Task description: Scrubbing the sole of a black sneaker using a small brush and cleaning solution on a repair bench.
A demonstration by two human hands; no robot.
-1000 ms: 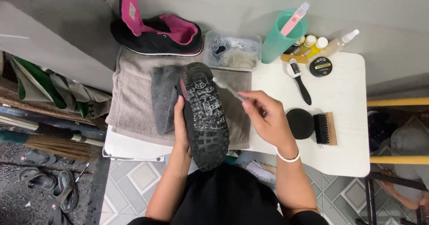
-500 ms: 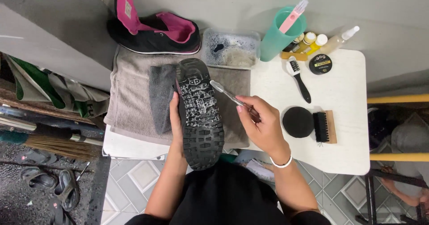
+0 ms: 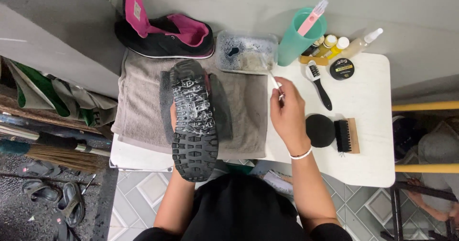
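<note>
Centre frame, over the grey towel (image 3: 138, 112): black shoe with lugged rubber sole (image 3: 193, 121), sole up and soapy, gripped from beneath by my left hand (image 3: 173, 121). Right of it, my right hand (image 3: 287, 114) pinches a slim white brush (image 3: 273, 78), bristles in the clear plastic tub of suds (image 3: 246, 52). Step, I judge: reloading foam; next, brush goes to the sole.

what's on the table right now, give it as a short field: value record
left hand: holds black shoe sole up over grey towel
right hand: holds small brush, its tip at clear tub of soapy water
other shoe: black and pink, behind towel
teal cup: holds pink brush
table: white, with bottles, black-handled brush, wooden brush
</note>
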